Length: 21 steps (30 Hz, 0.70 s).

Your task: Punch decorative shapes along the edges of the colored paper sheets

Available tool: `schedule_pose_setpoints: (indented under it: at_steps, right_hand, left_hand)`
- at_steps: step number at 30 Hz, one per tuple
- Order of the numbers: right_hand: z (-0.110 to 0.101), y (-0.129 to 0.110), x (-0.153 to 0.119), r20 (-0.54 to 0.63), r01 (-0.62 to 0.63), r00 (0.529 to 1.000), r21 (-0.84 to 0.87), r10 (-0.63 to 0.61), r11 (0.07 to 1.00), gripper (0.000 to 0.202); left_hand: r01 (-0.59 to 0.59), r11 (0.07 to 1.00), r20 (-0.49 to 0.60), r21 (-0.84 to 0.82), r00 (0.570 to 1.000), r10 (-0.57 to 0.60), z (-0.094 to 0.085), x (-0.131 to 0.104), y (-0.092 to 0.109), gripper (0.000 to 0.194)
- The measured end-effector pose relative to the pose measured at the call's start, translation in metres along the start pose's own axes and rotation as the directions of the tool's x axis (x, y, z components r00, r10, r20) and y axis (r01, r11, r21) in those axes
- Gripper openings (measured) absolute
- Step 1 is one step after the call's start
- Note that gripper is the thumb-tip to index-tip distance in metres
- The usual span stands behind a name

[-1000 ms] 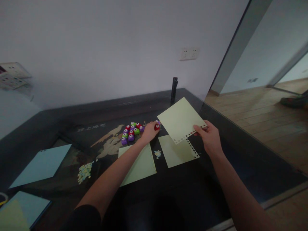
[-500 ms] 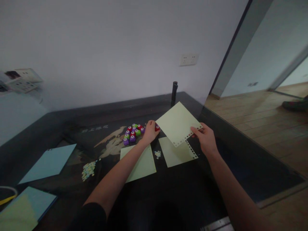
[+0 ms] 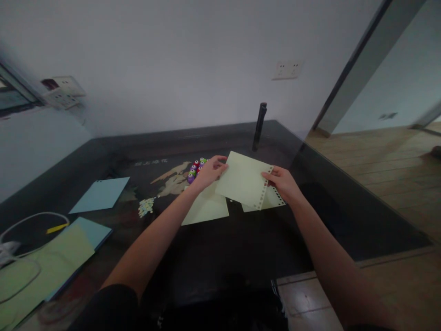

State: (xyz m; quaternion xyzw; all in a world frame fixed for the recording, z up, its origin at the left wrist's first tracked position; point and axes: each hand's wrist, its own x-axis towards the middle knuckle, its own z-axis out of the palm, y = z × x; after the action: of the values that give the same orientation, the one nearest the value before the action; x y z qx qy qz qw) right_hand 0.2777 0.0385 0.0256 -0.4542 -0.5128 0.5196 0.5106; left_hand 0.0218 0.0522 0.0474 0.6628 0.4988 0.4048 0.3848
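My right hand (image 3: 280, 181) pinches a pale yellow-green loose-leaf sheet (image 3: 243, 177) by its edge with the row of punched holes, thumb on top. The sheet is tilted above the table. At its left edge, my left hand (image 3: 212, 172) has thumb and fingertips closed on the paper's margin. Below lie two more pale sheets: a left one (image 3: 206, 209), partly under my left forearm, and a holed right one (image 3: 275, 200), mostly covered by the held sheet. Several red, green and purple eye-shaped pieces (image 3: 193, 172) sit behind my left hand, which hides part of the cluster.
Small paper bits (image 3: 146, 207) lie in a heap on the dark glossy table (image 3: 213, 257). To the left are a blue sheet (image 3: 103, 193), a stack of yellow and blue paper (image 3: 65, 248) and a white cable (image 3: 34, 214). A black upright cylinder (image 3: 260, 122) stands at the back.
The held sheet has turned and come lower and left. My left hand has left the red eye-shaped piece and come to the sheet's edge. The view has shifted.
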Motion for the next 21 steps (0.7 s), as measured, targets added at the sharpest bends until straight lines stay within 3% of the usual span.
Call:
schedule_pose_setpoints:
  at_steps: [5, 8, 12, 17, 21]
  right_hand:
    - [0.012, 0.0, -0.005, 0.112, -0.07, 0.991, 0.012, 0.069, 0.997, 0.032]
    - [0.011, 0.002, -0.003, 0.098, -0.077, 0.992, -0.011, 0.078, 0.997, 0.032]
    - [-0.003, 0.003, 0.003, 0.021, -0.067, 0.997, -0.1, 0.069, 0.993, 0.034]
    - [-0.024, -0.001, 0.006, 0.033, -0.092, 0.995, -0.167, 0.099, 0.982, 0.039]
    - [-0.032, 0.001, 0.007, -0.013, -0.15, 0.988, -0.236, 0.151, 0.96, 0.036]
  left_hand:
    - [-0.034, 0.999, 0.013, 0.009, 0.999, 0.034, -0.003, -0.025, -0.001, 0.051]
    - [-0.056, 0.998, 0.073, 0.026, 0.996, 0.054, -0.001, -0.028, -0.002, 0.049]
    - [-0.071, 0.996, 0.065, 0.044, 0.996, 0.068, 0.006, -0.017, -0.003, 0.035]
    - [-0.058, 0.997, 0.06, 0.055, 0.997, 0.055, 0.018, 0.008, -0.001, 0.036]
    - [-0.056, 0.994, 0.122, 0.098, 0.992, 0.044, 0.03, 0.025, -0.009, 0.034]
